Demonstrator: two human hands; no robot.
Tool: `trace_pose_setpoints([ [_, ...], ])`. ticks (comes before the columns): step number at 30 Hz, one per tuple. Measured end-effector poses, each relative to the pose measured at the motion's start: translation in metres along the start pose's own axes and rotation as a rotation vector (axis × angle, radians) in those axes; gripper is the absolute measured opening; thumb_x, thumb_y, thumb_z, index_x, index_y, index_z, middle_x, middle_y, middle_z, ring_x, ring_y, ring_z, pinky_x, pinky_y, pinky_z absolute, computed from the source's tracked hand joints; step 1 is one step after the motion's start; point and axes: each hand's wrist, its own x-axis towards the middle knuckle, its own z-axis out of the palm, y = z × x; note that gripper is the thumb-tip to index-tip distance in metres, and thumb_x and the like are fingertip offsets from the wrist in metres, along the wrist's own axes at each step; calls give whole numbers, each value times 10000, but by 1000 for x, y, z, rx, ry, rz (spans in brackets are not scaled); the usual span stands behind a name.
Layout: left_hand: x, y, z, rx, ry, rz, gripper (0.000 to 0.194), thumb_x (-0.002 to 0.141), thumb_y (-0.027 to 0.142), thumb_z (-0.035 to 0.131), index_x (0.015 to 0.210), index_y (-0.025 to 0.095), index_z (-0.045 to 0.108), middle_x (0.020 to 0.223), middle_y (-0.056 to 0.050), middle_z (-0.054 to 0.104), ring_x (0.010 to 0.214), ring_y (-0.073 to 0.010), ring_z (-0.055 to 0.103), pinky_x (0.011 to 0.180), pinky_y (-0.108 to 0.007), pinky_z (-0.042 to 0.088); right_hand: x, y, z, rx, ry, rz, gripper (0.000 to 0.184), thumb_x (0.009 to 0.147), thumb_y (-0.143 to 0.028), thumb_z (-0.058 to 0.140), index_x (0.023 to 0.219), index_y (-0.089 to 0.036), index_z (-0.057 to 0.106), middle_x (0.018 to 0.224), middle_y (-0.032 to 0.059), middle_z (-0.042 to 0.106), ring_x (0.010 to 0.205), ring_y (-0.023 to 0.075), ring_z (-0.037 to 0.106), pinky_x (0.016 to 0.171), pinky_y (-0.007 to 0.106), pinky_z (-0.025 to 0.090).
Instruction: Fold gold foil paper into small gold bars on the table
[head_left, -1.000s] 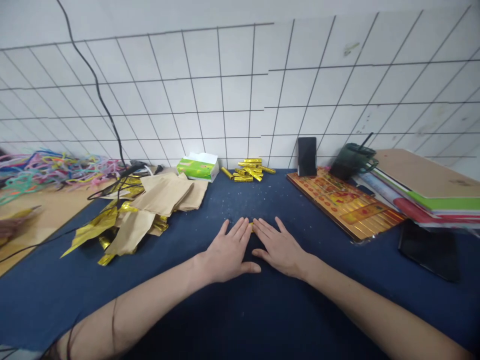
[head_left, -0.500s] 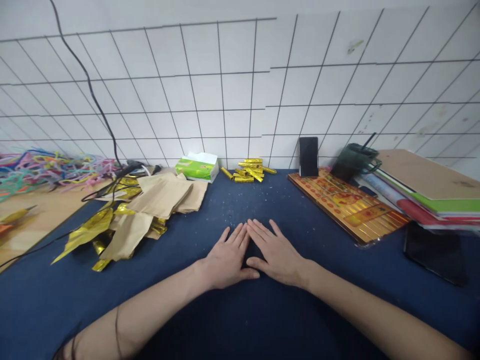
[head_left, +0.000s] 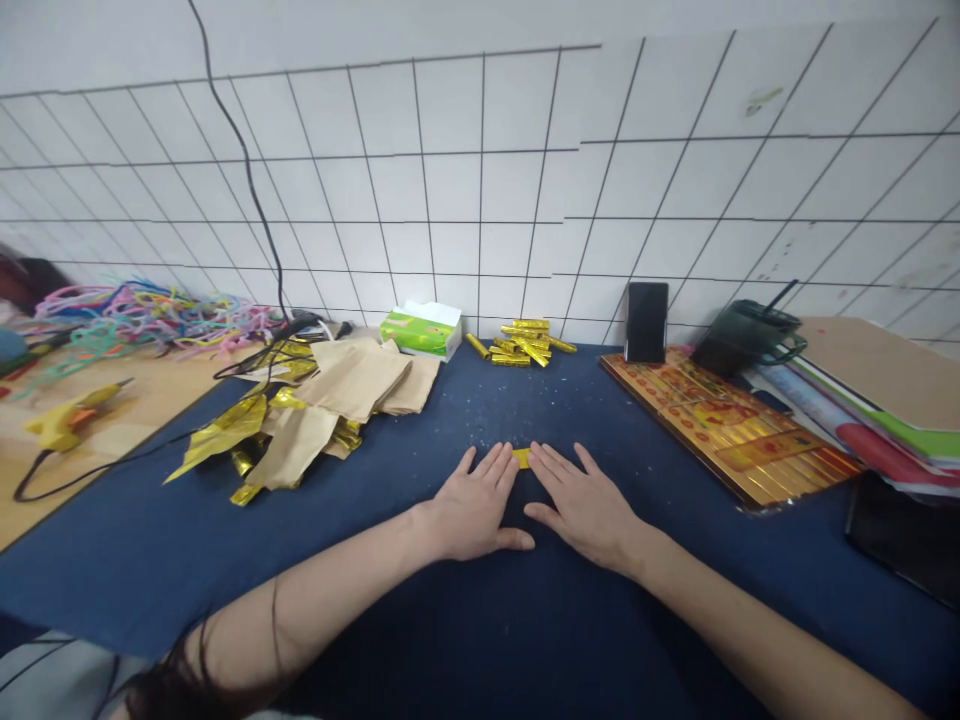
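Observation:
My left hand [head_left: 480, 503] lies flat, palm down, on the dark blue table cover [head_left: 450, 620], its fingers stretched out. Opposite it, my right hand [head_left: 589, 508] is also flat with fingers extended. A small strip of gold foil paper [head_left: 521, 458] shows in the gap between the two sets of fingertips. Its ends are hidden under the fingers, so I cannot tell whether it is rolled. Toward the wall sits a little pile of shiny gold paper rolls [head_left: 529, 345].
To the left are brown paper sheets [head_left: 360, 375], gold foil scraps [head_left: 217, 435], a yellow glue gun [head_left: 64, 420] with its cable, and tangled coloured pipe cleaners [head_left: 150, 315]. A tissue pack [head_left: 420, 332], phone [head_left: 646, 322], mug [head_left: 739, 335] and gold paper pack [head_left: 720, 420] stand further back.
My hands have drawn slightly apart at the fingertips, and the gold strip between them now shows. The view has swung a little left, bringing the whole glue gun into sight.

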Motion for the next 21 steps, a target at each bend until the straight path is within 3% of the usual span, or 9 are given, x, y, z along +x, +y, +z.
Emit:
trace_pose_setpoints([
  [15,-13,9,-10,121,-47,-124,923,750,702,309,1339,-7,269,1389,-237,243,1313,-318,172,1042,-511,147,3,-4,-10,-54,0,25,631,874,-547,214,1268,-105,433,1318,149,440,1260,288,316,1008,595,136],
  [21,-11,11,-8,146,-17,-121,923,732,710,337,1330,8,304,1377,-236,274,1303,-323,208,1033,-519,163,6,-15,-10,31,-12,-55,713,850,-587,232,1350,-80,277,1411,156,273,1309,275,208,1020,572,159],
])
